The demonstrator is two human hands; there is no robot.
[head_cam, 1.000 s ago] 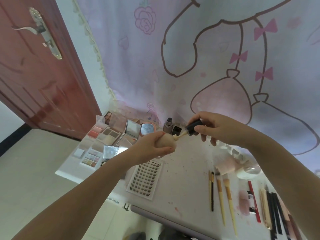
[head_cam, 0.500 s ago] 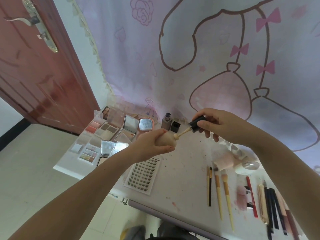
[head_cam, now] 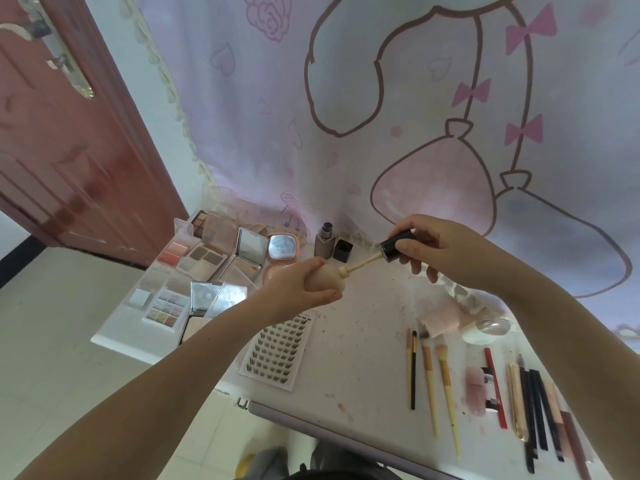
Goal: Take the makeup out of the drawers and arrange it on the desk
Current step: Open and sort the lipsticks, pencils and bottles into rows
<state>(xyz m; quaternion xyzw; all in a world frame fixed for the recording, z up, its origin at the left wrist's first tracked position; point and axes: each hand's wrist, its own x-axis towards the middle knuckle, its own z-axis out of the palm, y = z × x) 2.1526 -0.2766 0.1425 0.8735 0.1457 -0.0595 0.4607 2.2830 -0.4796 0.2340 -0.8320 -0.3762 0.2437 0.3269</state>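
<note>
My left hand [head_cam: 298,289] grips a round beige foundation bottle [head_cam: 323,280] above the white desk [head_cam: 363,341]. My right hand [head_cam: 433,247] pinches the bottle's black cap [head_cam: 394,247], whose beige applicator wand [head_cam: 362,265] is drawn most of the way out of the bottle's neck. Open eyeshadow and blush palettes [head_cam: 194,271] lie at the desk's left end. A false-lash card [head_cam: 280,351] lies below my left wrist. Makeup brushes [head_cam: 433,382] and pencils [head_cam: 533,410] lie in rows on the right.
A square foundation bottle [head_cam: 325,240] and its black cap [head_cam: 343,250] stand at the back by the pink cartoon curtain [head_cam: 381,116]. A pink compact [head_cam: 282,252], a pink puff [head_cam: 441,318] and a white jar [head_cam: 486,327] lie on the desk. A red door [head_cam: 69,150] is at left.
My right hand has pulled the black cap up and to the right, drawing the wand further out of the beige bottle. My left hand keeps hold of the bottle.
</note>
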